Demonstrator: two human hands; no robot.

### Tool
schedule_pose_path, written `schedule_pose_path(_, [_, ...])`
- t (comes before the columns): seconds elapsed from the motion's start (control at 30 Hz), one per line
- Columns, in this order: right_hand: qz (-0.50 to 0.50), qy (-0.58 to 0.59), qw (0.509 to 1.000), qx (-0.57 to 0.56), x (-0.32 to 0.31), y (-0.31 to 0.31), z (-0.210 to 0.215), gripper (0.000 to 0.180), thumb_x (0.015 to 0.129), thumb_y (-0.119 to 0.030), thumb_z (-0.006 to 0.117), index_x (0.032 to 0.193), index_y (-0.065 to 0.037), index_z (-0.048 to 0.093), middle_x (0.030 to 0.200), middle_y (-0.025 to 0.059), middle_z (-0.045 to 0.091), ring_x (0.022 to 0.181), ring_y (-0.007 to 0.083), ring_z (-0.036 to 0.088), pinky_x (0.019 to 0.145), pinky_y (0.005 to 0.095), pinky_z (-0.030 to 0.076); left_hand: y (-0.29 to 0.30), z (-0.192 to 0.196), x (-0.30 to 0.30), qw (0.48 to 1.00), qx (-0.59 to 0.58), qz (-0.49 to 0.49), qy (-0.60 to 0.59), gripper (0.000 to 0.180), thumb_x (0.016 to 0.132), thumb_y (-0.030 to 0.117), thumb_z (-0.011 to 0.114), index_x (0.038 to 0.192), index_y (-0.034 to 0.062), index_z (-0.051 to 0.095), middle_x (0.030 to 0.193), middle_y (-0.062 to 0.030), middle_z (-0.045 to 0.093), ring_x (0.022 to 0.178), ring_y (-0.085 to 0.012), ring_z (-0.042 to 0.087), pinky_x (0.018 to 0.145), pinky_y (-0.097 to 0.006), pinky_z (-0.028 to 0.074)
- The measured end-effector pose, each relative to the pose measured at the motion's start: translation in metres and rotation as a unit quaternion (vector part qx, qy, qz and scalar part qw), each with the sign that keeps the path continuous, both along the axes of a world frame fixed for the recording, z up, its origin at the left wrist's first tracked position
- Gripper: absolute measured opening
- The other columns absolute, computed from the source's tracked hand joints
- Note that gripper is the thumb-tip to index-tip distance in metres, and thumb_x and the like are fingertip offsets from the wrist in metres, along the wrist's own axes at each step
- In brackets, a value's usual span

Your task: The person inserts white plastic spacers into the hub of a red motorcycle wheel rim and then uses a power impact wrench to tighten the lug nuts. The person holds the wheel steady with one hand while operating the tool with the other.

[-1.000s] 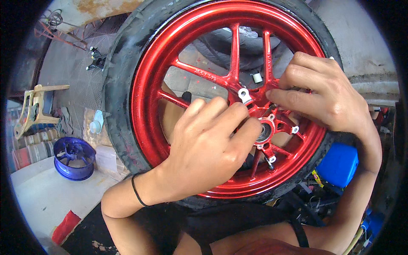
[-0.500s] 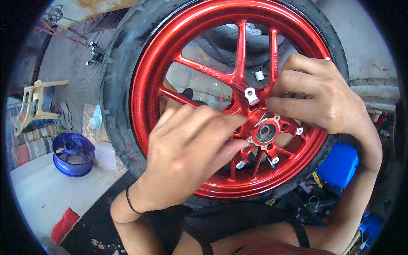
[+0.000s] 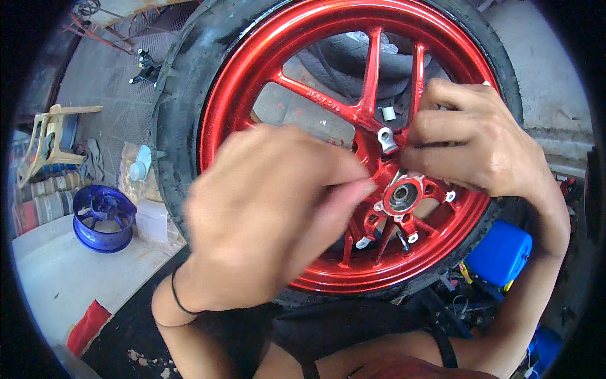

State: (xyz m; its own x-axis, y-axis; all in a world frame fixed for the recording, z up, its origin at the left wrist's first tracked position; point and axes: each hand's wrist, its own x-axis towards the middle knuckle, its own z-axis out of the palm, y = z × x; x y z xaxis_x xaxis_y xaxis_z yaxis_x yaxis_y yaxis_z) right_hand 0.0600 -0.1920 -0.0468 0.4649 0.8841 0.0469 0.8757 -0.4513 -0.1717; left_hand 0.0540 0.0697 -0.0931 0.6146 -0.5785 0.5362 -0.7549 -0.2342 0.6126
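Before me stands a glossy red motorcycle wheel (image 3: 307, 93) with a black tyre (image 3: 183, 120) round it. Bare metal shows on its hub (image 3: 402, 194) and on the mounting lugs, one being an upper lug (image 3: 386, 139). My left hand (image 3: 265, 215), somewhat blurred, is closed just left of the hub, thumb and forefinger pinched together. Whatever lies in that pinch is too small to make out. Curled fingers of my right hand (image 3: 476, 142) press in by the spokes to the hub's upper right; what they grip is hidden. A black band circles my left wrist.
On a white surface at left sit a blue wheel rim (image 3: 104, 221) and a red piece of cloth or paper (image 3: 88, 327). A pale plastic stool (image 3: 53, 142) lies tipped beyond. A blue plastic container (image 3: 500, 252) stands at right; a white cylinder (image 3: 387, 114) shows between spokes.
My left hand has drawn slightly left and looks larger, its thumb and forefinger now off the hub's edge. The wheel appears shifted a little to the right; my right hand stays near the spokes.
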Motion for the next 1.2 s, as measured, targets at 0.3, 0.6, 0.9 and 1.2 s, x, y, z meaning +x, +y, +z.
schedule_pose_path(0.3, [0.045, 0.012, 0.999, 0.027, 0.009, 0.004, -0.010, 0.025, 0.056, -0.020, 0.069, 0.075, -0.004, 0.070, 0.068, -0.0007, 0.055, 0.066, 0.0178, 0.050, 0.048, 0.0280, 0.041, 0.054, -0.020, -0.001, 0.966, -0.161, 0.176, 0.103, 0.009, 0.093, 0.008, 0.059, 0.094, -0.0004, 0.058, 0.086, -0.0113, 0.057, 0.072, -0.0114, 0.049, 0.060, -0.020, 0.036])
schedule_pose_path(0.6, [0.066, 0.017, 0.998, 0.015, 0.009, 0.010, -0.007, 0.024, 0.054, -0.019, 0.070, 0.073, -0.004, 0.069, 0.067, -0.0007, 0.052, 0.063, 0.0181, 0.043, 0.047, 0.0276, 0.036, 0.049, -0.040, 0.003, 0.956, -0.222, 0.165, 0.099, 0.008, 0.096, 0.008, 0.057, 0.097, -0.0001, 0.058, 0.088, -0.0109, 0.058, 0.070, -0.0100, 0.048, 0.058, -0.019, 0.034])
schedule_pose_path(0.9, [0.045, 0.020, 0.998, 0.034, 0.012, 0.026, -0.005, 0.024, 0.051, -0.014, 0.075, 0.071, -0.004, 0.068, 0.073, 0.0023, 0.055, 0.068, 0.0209, 0.048, 0.045, 0.0297, 0.039, 0.054, -0.038, 0.004, 0.962, -0.202, 0.161, 0.094, 0.010, 0.097, 0.010, 0.058, 0.099, 0.0002, 0.058, 0.090, -0.0127, 0.058, 0.070, -0.0103, 0.049, 0.059, -0.020, 0.037])
schedule_pose_path(1.2, [0.033, 0.106, 0.994, -0.016, 0.022, 0.027, 0.002, 0.026, 0.053, -0.019, 0.071, 0.074, -0.004, 0.070, 0.076, 0.0021, 0.056, 0.070, 0.0219, 0.048, 0.044, 0.0300, 0.039, 0.060, -0.042, 0.005, 0.961, -0.222, 0.131, 0.100, 0.008, 0.097, 0.005, 0.056, 0.102, -0.0013, 0.056, 0.095, -0.0148, 0.057, 0.084, -0.0170, 0.054, 0.071, -0.024, 0.047])
